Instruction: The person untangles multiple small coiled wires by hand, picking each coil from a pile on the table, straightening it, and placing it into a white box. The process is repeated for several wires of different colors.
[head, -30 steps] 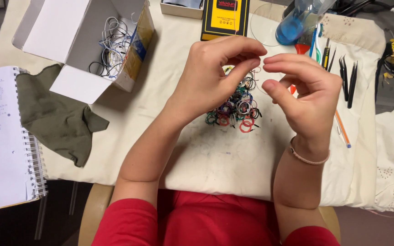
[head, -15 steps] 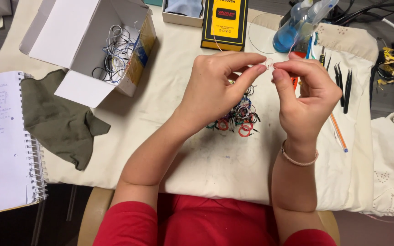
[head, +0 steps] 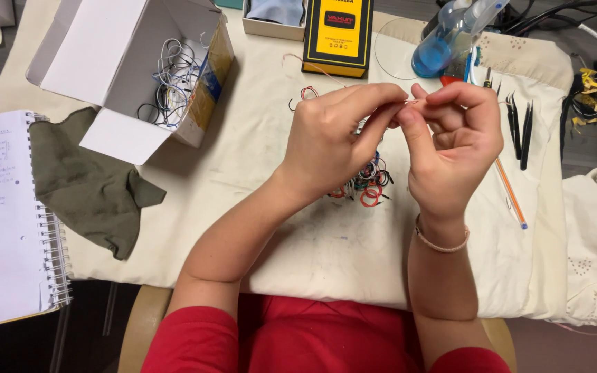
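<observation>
Your left hand [head: 329, 141] and right hand [head: 450, 148] pinch a thin wire [head: 409, 102] between fingertips, raised above the wire pile [head: 367, 181] for a clear view.

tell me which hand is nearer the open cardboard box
Left. The left hand is right of the open cardboard box, a bare stretch of cloth between them. The right hand is farther right, beyond the left one.

Matt cream cloth [head: 257, 159] over the desk, stained, white cardboard box [head: 115, 65] far left, glossy yellow plastic case [head: 338, 34], olive woven rag [head: 88, 183], clear blue plastic spray bottle [head: 443, 48], black metal tweezers [head: 525, 128]
</observation>
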